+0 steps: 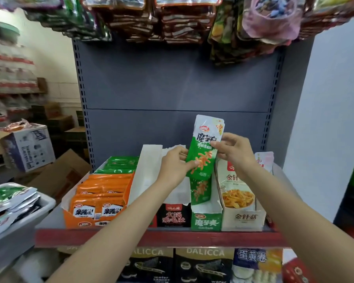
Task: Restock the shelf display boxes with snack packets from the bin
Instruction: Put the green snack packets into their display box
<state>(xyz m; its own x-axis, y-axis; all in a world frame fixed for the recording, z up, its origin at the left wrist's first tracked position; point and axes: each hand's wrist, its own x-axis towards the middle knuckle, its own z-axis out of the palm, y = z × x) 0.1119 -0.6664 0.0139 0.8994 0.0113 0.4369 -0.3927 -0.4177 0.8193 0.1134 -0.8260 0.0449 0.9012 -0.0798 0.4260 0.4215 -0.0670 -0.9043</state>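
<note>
both hands, left hand point(175, 164) and right hand point(232, 151), pinch a green packet point(203, 152) upright above the green display box point(205, 218) just below; next, i judge, lower it in.

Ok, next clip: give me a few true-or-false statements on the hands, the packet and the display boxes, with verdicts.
1. Both hands hold one green packet. True: the left hand and the right hand pinch it from either side.
2. The packet is held above the orange box. False: it is over the green display box, where another green packet stands.
3. The orange display box holds orange packets. True.
4. The grey bin sits at the right of the shelf. False: it is at the left and holds packets.
5. The right hand is empty. False: it grips the packet's upper right edge.
</note>
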